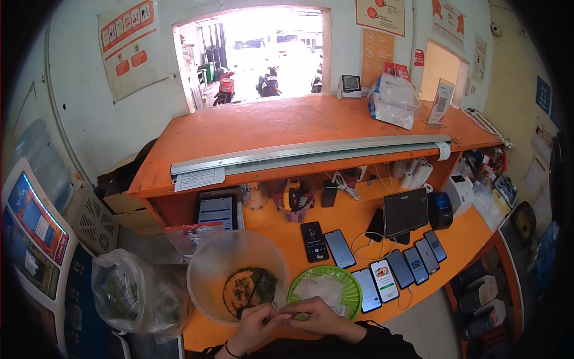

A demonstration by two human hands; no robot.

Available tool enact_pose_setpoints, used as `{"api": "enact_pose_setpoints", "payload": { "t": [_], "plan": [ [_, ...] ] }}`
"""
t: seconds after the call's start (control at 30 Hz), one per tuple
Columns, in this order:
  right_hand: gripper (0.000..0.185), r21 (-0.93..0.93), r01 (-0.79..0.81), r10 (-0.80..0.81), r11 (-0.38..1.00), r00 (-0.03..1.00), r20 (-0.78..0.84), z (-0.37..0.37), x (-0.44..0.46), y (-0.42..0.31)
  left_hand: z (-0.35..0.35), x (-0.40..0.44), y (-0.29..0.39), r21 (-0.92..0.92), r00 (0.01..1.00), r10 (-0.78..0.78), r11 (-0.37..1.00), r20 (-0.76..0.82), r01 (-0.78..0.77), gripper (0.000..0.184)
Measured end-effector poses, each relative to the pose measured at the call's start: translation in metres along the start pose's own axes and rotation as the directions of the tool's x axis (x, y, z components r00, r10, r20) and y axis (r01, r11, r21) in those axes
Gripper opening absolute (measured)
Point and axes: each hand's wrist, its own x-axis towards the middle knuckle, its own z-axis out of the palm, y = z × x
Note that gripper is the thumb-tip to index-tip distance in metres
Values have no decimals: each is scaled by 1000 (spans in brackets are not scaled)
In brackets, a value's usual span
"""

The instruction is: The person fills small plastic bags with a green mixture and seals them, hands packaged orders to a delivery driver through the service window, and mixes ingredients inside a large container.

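My left hand (258, 328) and my right hand (315, 317) meet at the desk's front edge, fingers pinched together. What they hold between them is too small and too covered to name. Just beyond my left hand stands a large translucent plastic tub (206, 269). Dark green chopped bits (263, 281) lie in it over an orange-brown round patch, with a thin dark stick-like thing among them. Beside my right hand is a bright green round basket (354, 287) holding clear plastic (320, 284) and a printed paper.
Several phones (384, 280) lie on the orange desk at right, near a dark tablet (405, 212) on a stand. A plastic bag with green stuff (134, 293) sits left of the tub. A raised counter (269, 122) with a metal-edged strip (311, 154) rises behind.
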Motion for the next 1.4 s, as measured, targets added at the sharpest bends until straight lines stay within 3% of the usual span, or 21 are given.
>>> {"api": "enact_pose_setpoints", "payload": {
  "t": [0.07,0.3,0.37,0.47,0.57,0.67,0.7,0.77,0.8,0.9,0.97,1.0,1.07,1.1,1.17,1.2,1.23,1.27,1.33,1.4],
  "plan": [
    [21,105,-76,71,992,996,50,-2,2,-2,-1,0,2,62,998,62,996,-7,-61,15],
    [10,-286,66,-112,956,983,-148,5,0,4,8,1,-6,351,966,253,910,-52,-220,14],
    [8,-435,80,-198,897,953,-231,6,1,5,10,-2,-9,432,964,257,879,-69,-204,16],
    [11,-455,-12,-165,890,924,-346,-4,2,7,14,1,-8,475,967,218,870,-133,-131,18],
    [15,-515,42,-222,856,930,-293,6,9,-3,13,1,-4,481,969,163,875,-184,-56,17],
    [15,-545,-35,-140,838,950,-278,2,9,9,8,-1,-3,534,945,151,845,-291,29,16],
    [15,-459,-40,-101,888,955,-278,3,13,6,5,-2,-5,554,930,152,830,-335,64,17],
    [15,-281,-69,-11,957,962,-272,4,28,-14,-6,-2,-13,522,845,404,833,-351,-181,28],
    [13,-247,-49,5,968,984,-176,8,35,-22,-13,-2,-15,506,777,519,806,-356,-306,35],
    [10,-118,-27,38,993,995,90,23,67,-40,-42,-1,13,559,808,504,782,-305,-277,51],
    [8,0,-65,63,998,967,249,39,93,-49,-64,-14,2,686,828,462,715,-317,-136,61],
    [7,-47,-36,48,998,959,281,42,111,-56,-76,-20,-5,741,835,444,668,-325,-66,66],
    [8,-135,29,20,990,938,345,51,142,-65,-94,-35,-21,309,755,221,951,-618,-25,72],
    [9,-266,148,-11,953,890,456,58,156,-46,-101,-40,-28,51,704,61,998,-708,-36,76],
    [14,-452,406,-6,795,749,663,70,193,21,-113,-40,-40,-310,733,-66,929,-677,-202,80],
    [16,-586,364,268,724,634,725,81,204,35,-119,-40,-45,-477,756,-121,835,-644,-273,82],
    [18,-689,395,517,608,461,721,92,215,50,-121,-38,-49,-498,826,-77,827,-559,-261,77],
    [19,-716,440,633,542,347,692,102,219,74,-121,-32,-51,-516,876,-59,826,-479,-226,77],
    [19,-669,534,617,518,308,724,114,215,127,-116,-20,-57,-548,952,-23,821,-305,-156,76],
    [20,-617,588,535,522,338,775,112,203,171,-113,-15,-74,-417,963,3,901,-269,-120,77]
  ]
}}
